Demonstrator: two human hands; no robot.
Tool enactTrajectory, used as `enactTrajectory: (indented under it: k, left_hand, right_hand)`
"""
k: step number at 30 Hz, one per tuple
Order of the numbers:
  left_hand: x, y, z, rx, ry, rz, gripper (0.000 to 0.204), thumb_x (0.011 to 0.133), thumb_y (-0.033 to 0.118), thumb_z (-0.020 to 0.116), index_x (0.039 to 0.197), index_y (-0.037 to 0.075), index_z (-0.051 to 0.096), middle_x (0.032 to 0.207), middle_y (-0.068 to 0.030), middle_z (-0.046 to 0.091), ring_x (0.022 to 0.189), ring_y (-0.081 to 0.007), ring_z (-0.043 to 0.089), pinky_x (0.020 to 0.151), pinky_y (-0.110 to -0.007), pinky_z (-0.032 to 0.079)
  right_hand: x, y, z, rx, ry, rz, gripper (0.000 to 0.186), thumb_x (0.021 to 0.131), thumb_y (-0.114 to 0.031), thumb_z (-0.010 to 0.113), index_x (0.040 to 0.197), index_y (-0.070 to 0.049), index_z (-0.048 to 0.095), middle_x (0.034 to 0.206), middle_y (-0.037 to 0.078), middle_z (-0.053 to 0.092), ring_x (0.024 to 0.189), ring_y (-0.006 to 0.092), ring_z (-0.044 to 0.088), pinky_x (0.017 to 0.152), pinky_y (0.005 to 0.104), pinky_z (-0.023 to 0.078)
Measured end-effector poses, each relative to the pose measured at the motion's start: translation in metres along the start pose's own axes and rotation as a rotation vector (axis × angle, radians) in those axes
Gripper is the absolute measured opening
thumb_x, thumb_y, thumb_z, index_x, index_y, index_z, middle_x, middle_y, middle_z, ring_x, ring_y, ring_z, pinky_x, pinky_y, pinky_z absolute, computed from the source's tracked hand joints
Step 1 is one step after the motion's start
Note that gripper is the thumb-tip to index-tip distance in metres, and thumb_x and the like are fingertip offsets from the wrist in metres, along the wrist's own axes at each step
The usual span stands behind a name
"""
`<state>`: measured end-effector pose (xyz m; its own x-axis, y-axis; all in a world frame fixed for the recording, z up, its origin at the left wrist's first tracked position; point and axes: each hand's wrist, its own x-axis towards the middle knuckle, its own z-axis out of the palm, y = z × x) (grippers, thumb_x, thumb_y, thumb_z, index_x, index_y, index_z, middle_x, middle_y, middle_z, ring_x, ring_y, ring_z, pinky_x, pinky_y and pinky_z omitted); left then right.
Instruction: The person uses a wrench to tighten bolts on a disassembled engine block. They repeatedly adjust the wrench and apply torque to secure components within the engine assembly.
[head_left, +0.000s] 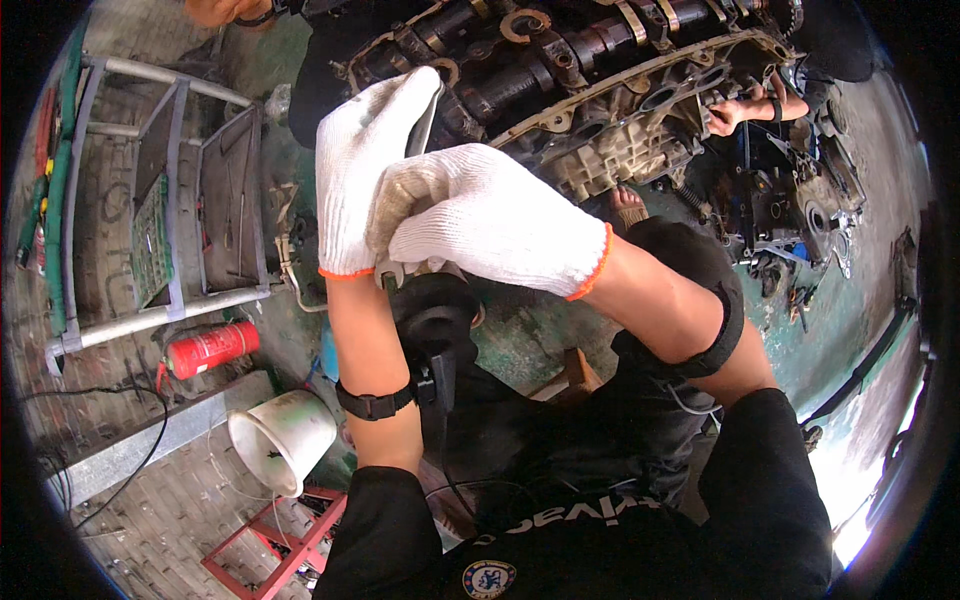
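Note:
My left hand (355, 170), in a white knit glove, is closed on a metal wrench (390, 278) whose upper part runs along that palm. Overlapping it, my right hand (495, 225), also gloved, grips the lower part, where an open jaw shows under the fingers. Just above both hands lies a dark, oily engine cylinder head (610, 160) with shafts (570, 55) along its top.
A co-worker's bare hand (735, 115) touches the head's right side; another person's hand (215, 10) shows at top left. A bare foot (628, 205) is below the head, engine parts (800, 220) right. Left are a metal frame (170, 310), red extinguisher (212, 350) and white bucket (300, 430).

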<state>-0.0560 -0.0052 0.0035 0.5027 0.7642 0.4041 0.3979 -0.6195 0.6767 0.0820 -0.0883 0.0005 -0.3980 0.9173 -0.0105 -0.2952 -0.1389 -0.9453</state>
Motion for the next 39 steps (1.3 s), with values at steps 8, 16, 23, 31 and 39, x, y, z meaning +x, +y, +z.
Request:
enactTrajectory:
  k: [8, 16, 23, 31, 39]
  left_hand:
    - [-0.001, 0.012, 0.015, -0.296, 0.142, -0.350, 0.038, 0.093, 0.028, 0.071, 0.109, -0.006, 0.073, 0.081, 0.0013, 0.067, 0.068, -0.0042, 0.050, 0.060, -0.023, 0.039]
    - [0.000, 0.005, 0.019, -0.188, 0.173, -0.260, 0.036, 0.098, 0.025, 0.063, 0.104, -0.010, 0.069, 0.087, -0.0072, 0.071, 0.079, -0.0154, 0.061, 0.073, -0.031, 0.048]
    - [-0.003, 0.003, 0.023, -0.103, 0.211, -0.295, 0.039, 0.102, 0.023, 0.053, 0.120, -0.008, 0.066, 0.114, -0.0138, 0.070, 0.101, -0.0200, 0.067, 0.092, -0.033, 0.050]
    - [0.001, 0.000, 0.026, -0.248, 0.215, -0.184, 0.026, 0.098, 0.016, 0.064, 0.109, -0.005, 0.073, 0.101, -0.0088, 0.074, 0.093, -0.0136, 0.065, 0.088, -0.028, 0.049]
    - [0.002, 0.005, 0.027, -0.271, 0.229, -0.320, 0.028, 0.095, 0.021, 0.070, 0.106, -0.005, 0.074, 0.095, -0.0038, 0.073, 0.088, -0.0099, 0.061, 0.083, -0.025, 0.047]
  right_hand:
    - [-0.007, 0.010, 0.004, -0.068, 0.053, -0.063, 0.021, 0.077, -0.010, 0.060, 0.089, 0.000, 0.072, 0.076, 0.013, 0.069, 0.070, 0.0184, 0.063, 0.072, 0.0331, 0.052]
    - [-0.019, -0.015, -0.002, -0.240, 0.207, -0.100, 0.015, 0.086, -0.007, 0.060, 0.093, 0.002, 0.069, 0.080, 0.006, 0.068, 0.072, 0.0112, 0.064, 0.067, 0.0278, 0.051]
    - [-0.025, -0.026, -0.015, -0.221, 0.277, -0.069, 0.018, 0.089, -0.009, 0.057, 0.098, 0.002, 0.069, 0.082, 0.007, 0.068, 0.068, 0.0110, 0.063, 0.065, 0.0258, 0.052]
    - [-0.041, -0.046, -0.042, -0.262, 0.286, -0.052, 0.019, 0.089, -0.011, 0.054, 0.093, -0.001, 0.070, 0.074, 0.002, 0.066, 0.060, 0.0050, 0.055, 0.054, 0.0204, 0.043]
    - [-0.048, -0.041, -0.057, -0.230, 0.345, -0.045, 0.022, 0.091, -0.012, 0.055, 0.098, -0.001, 0.073, 0.073, 0.003, 0.067, 0.059, 0.0057, 0.056, 0.055, 0.0206, 0.042]
